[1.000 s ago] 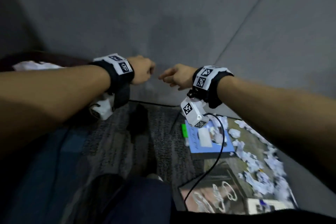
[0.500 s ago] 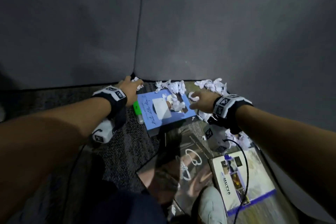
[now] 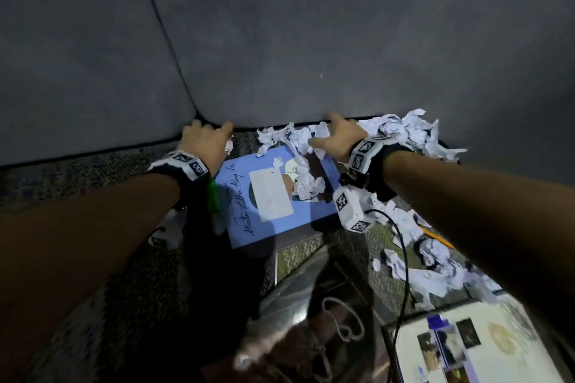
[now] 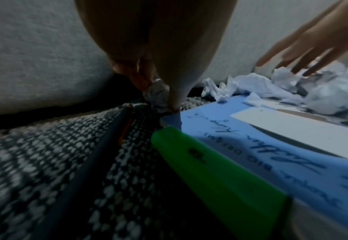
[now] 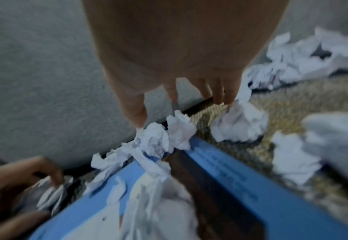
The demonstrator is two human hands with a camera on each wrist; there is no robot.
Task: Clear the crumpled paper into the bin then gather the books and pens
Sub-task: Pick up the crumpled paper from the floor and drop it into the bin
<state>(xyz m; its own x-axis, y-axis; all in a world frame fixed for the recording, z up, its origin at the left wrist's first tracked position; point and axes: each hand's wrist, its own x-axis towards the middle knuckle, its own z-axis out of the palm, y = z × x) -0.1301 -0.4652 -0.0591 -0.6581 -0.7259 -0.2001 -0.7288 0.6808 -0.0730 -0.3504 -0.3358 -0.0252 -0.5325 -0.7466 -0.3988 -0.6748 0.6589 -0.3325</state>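
Observation:
Crumpled paper [image 3: 291, 137] lies along the foot of a grey fabric front and on a blue book [image 3: 273, 196]. My left hand [image 3: 228, 137] pinches a small paper ball [image 4: 156, 95] at the book's far left corner. My right hand [image 3: 323, 130] hovers with fingers spread and straight, its fingertips [image 5: 136, 118] touching paper wads [image 5: 154, 141] at the book's far edge. A green highlighter [image 4: 210, 170] and a dark pencil [image 4: 99, 146] lie left of the book. More paper [image 3: 401, 130] is heaped to the right.
Patterned carpet [image 3: 130, 274] covers the floor. A glossy dark book [image 3: 311, 320] and a white picture book [image 3: 485, 348] lie nearer me. A yellow pencil [image 3: 435, 235] sits among loose paper [image 3: 435, 274] on the right. A black cable [image 3: 404, 258] hangs from my right wrist.
My view swung from the raised hands back down to the paper pile. Both hands reached forward to the foot of the grey front. The left hand closed on a small paper ball.

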